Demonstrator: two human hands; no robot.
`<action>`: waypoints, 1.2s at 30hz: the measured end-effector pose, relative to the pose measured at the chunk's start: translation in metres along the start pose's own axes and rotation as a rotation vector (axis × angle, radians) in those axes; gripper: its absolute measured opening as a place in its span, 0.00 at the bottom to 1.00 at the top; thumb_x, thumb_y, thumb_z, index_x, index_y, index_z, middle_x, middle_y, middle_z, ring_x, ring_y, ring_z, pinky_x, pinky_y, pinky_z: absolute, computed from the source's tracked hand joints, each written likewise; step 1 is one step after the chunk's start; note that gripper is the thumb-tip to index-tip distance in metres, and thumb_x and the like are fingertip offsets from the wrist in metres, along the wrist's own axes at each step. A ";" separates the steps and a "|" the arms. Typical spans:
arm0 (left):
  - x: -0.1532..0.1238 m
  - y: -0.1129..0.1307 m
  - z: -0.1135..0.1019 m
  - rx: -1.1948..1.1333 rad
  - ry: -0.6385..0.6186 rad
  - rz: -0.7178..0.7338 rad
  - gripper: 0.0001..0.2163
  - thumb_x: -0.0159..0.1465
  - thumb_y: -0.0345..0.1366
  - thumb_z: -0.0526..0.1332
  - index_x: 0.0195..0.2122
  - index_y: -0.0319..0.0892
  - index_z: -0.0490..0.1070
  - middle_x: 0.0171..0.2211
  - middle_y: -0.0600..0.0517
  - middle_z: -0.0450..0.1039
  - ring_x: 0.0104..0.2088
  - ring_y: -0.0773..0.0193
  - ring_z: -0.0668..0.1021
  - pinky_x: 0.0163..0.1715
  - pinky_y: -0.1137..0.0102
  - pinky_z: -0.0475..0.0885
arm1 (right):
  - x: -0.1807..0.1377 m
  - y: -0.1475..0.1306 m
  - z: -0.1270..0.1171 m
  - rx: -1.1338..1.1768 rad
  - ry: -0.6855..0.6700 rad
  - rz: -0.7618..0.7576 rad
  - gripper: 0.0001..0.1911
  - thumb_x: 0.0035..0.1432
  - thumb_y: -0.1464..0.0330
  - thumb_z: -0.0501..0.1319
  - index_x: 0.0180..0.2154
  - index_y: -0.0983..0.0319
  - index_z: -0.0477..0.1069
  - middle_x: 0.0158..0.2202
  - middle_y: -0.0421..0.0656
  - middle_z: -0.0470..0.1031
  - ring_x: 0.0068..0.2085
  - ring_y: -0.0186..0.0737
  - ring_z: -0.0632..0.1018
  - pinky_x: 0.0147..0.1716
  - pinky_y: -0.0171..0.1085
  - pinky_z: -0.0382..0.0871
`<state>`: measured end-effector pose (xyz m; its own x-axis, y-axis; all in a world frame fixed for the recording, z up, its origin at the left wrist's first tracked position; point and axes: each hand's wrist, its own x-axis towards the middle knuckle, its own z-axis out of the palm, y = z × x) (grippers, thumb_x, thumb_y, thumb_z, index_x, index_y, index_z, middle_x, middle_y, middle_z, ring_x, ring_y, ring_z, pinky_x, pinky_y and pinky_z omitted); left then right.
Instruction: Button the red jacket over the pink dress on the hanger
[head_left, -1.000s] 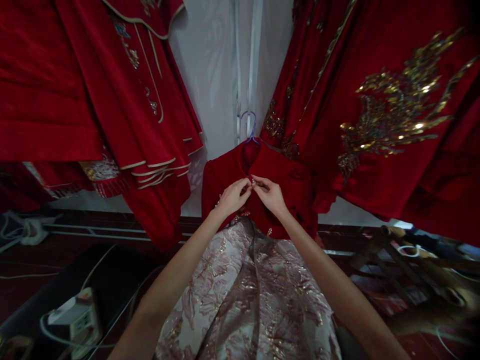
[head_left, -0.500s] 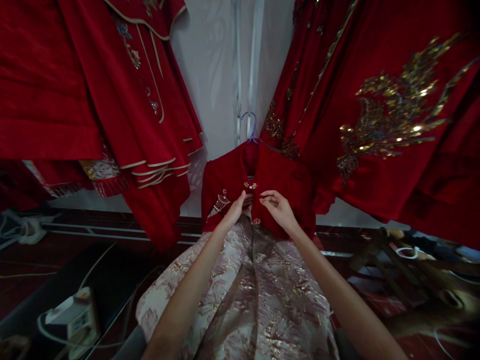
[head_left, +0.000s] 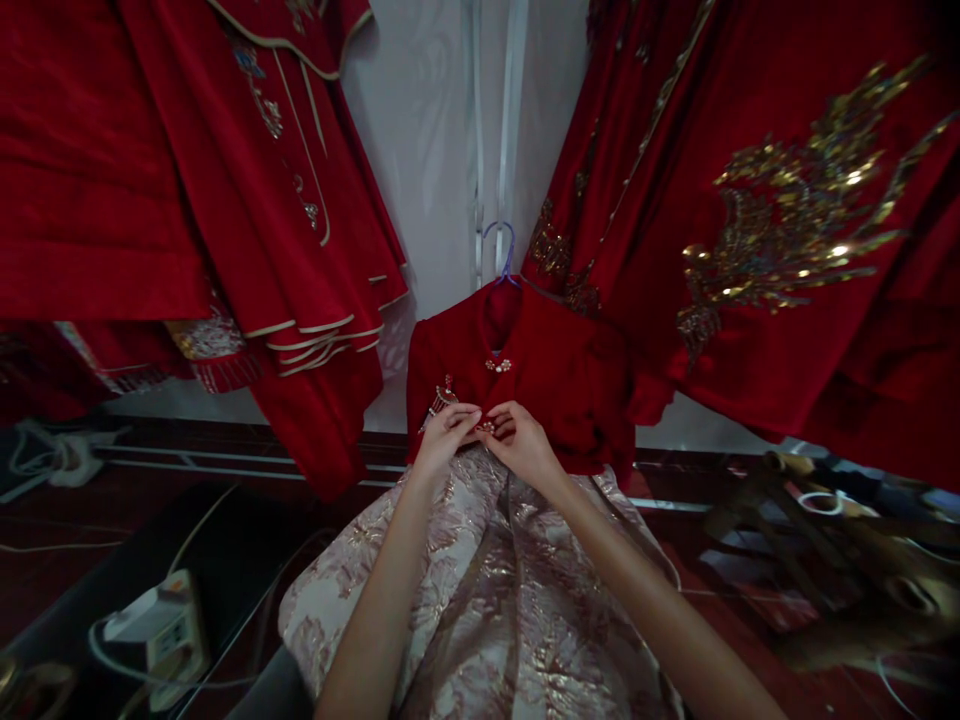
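A short red jacket (head_left: 559,360) hangs on a purple hanger (head_left: 507,250), its collar closed by a jewelled clasp (head_left: 498,366). A patterned pinkish-silver skirt (head_left: 555,600) spreads below it. At the jacket's lower front, my left hand (head_left: 448,432) pinches the front edge with thumb and fingertips. Close beside it, my right hand (head_left: 521,445) has its fingers closed at a lower jewelled clasp (head_left: 487,427), partly covered by the fingertips. A beaded tassel brooch (head_left: 442,396) is on the jacket's chest, just above my left hand.
Red garments (head_left: 322,250) with pale piping hang at the left. A red garment with gold sequin embroidery (head_left: 795,210) hangs at the right. A power strip (head_left: 176,640) with cables lies at lower left. A wooden frame (head_left: 780,560) and a white ring (head_left: 821,502) are at right.
Both hands have moved down from below the collar clasp to the lower clasp and come together. The jacket's front edges have been drawn closer.
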<state>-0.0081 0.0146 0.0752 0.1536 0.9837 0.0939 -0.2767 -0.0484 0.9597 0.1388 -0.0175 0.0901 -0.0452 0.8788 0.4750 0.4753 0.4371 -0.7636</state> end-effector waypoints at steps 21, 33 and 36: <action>0.064 -0.028 -0.046 0.381 0.326 0.406 0.15 0.49 0.32 0.66 0.37 0.40 0.65 0.32 0.51 0.71 0.32 0.67 0.75 0.35 0.71 0.70 | 0.033 0.014 0.002 -0.220 0.088 0.055 0.09 0.49 0.64 0.59 0.33 0.60 0.63 0.26 0.38 0.69 0.27 0.35 0.72 0.28 0.33 0.64; 0.060 -0.019 -0.038 0.343 0.260 0.414 0.10 0.51 0.32 0.64 0.34 0.40 0.67 0.31 0.51 0.72 0.33 0.67 0.76 0.37 0.71 0.70 | 0.016 0.032 0.017 -0.208 0.034 0.016 0.08 0.43 0.69 0.62 0.27 0.59 0.62 0.25 0.37 0.67 0.27 0.34 0.70 0.28 0.33 0.64; 0.060 -0.017 -0.039 0.377 0.240 0.413 0.07 0.53 0.34 0.63 0.33 0.40 0.70 0.32 0.50 0.74 0.33 0.67 0.76 0.37 0.70 0.71 | 0.021 0.025 0.017 -0.015 0.016 0.034 0.09 0.42 0.70 0.61 0.28 0.59 0.61 0.24 0.35 0.67 0.25 0.32 0.70 0.26 0.32 0.65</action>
<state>-0.0307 0.0808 0.0539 -0.1249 0.8801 0.4580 0.0935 -0.4492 0.8885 0.1350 0.0150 0.0735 -0.0145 0.8900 0.4558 0.4890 0.4039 -0.7731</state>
